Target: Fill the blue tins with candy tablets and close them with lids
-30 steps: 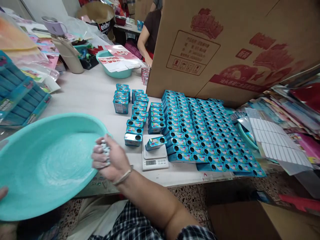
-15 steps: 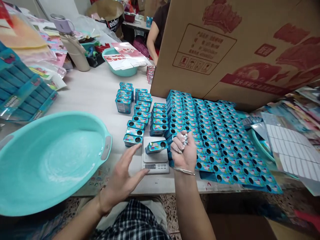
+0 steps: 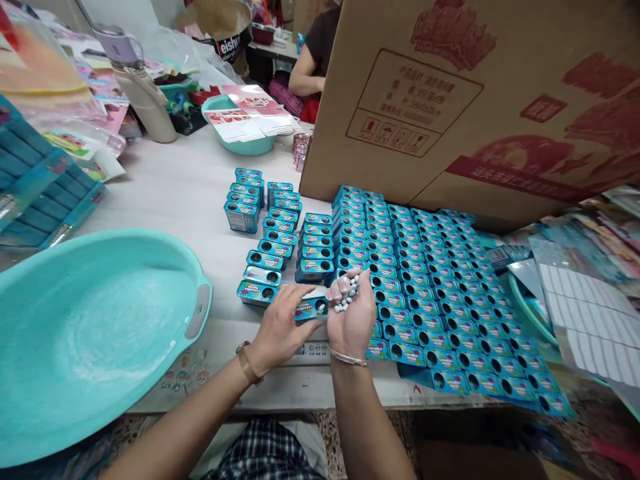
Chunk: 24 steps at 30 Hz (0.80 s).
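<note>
My right hand is cupped shut around a handful of small white candies, held just right of a small blue tin. My left hand grips that blue tin, which rests on a small white scale at the table's front edge. The tin's round hole faces the candies. Behind and to the right lie several rows of identical blue tins with round openings.
A large teal basin sits at the left front. A big cardboard box stands behind the tins. A bottle, a teal bowl, blue packs and sticker sheets lie around. Another person works at the back.
My right hand carried the candies from the basin over to the scale. My left hand left the basin's rim, reached in and took hold of the tin on the scale.
</note>
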Each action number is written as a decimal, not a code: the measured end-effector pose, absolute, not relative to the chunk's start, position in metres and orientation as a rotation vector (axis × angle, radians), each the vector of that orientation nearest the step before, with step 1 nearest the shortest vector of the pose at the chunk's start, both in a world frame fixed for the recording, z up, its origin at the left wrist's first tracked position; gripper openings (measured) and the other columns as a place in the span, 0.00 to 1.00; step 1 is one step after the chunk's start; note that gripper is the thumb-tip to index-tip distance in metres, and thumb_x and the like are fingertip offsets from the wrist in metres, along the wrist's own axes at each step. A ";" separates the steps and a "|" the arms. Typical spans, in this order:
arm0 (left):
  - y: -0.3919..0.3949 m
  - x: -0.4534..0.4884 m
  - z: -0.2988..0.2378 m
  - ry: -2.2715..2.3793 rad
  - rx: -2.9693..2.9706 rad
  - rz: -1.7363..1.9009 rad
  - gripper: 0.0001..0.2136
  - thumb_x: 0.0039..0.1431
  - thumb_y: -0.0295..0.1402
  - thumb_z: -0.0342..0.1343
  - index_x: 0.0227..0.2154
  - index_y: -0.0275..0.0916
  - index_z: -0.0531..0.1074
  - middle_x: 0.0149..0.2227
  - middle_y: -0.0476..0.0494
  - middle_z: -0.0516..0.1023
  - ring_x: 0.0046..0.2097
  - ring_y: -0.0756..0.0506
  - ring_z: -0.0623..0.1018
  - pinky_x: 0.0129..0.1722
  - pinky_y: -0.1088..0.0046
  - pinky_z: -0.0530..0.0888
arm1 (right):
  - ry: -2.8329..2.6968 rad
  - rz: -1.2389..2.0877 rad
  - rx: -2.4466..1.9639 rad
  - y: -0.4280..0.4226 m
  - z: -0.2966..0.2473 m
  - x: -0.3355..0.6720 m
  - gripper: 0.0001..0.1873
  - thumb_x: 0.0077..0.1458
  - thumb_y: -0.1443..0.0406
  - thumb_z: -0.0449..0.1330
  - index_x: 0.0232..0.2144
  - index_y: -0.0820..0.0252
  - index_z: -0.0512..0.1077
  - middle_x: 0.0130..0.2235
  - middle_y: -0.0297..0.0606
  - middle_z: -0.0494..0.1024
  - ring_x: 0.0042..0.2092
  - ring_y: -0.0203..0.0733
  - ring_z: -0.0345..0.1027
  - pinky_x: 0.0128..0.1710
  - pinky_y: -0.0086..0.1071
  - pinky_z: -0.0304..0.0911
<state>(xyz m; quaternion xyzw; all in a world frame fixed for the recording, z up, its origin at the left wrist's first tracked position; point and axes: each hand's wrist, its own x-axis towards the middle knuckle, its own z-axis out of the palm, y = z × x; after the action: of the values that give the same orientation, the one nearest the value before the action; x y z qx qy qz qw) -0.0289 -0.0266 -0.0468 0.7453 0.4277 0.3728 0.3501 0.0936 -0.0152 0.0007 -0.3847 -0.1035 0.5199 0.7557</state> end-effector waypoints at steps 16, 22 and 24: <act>-0.024 -0.024 -0.050 1.076 1.859 0.976 0.19 0.53 0.29 0.63 0.49 0.43 0.72 0.45 0.43 0.74 0.48 0.42 0.73 0.50 0.62 0.70 | -0.340 1.020 -0.970 -0.021 -0.005 0.093 0.14 0.57 0.57 0.57 0.25 0.59 0.65 0.21 0.26 0.62 0.24 0.31 0.61 0.29 0.28 0.62; -0.025 -0.024 -0.050 1.067 1.863 0.987 0.18 0.53 0.30 0.62 0.49 0.43 0.71 0.45 0.42 0.74 0.48 0.41 0.73 0.50 0.60 0.71 | -0.368 0.994 -0.970 -0.024 -0.005 0.092 0.11 0.54 0.61 0.59 0.22 0.60 0.67 0.26 0.29 0.68 0.28 0.32 0.65 0.31 0.29 0.65; -0.025 -0.024 -0.050 1.065 1.866 0.993 0.19 0.53 0.30 0.62 0.49 0.43 0.71 0.45 0.42 0.74 0.49 0.41 0.73 0.50 0.59 0.70 | -0.379 0.988 -0.986 -0.025 -0.007 0.092 0.10 0.53 0.61 0.59 0.23 0.60 0.69 0.27 0.31 0.71 0.30 0.34 0.68 0.35 0.31 0.67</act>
<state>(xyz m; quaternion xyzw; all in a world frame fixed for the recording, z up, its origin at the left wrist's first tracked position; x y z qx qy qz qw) -0.0244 -0.0250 -0.0499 0.7299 0.4167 0.3883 0.3779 0.0916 -0.0251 -0.0070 -0.4511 -0.1733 0.4519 0.7498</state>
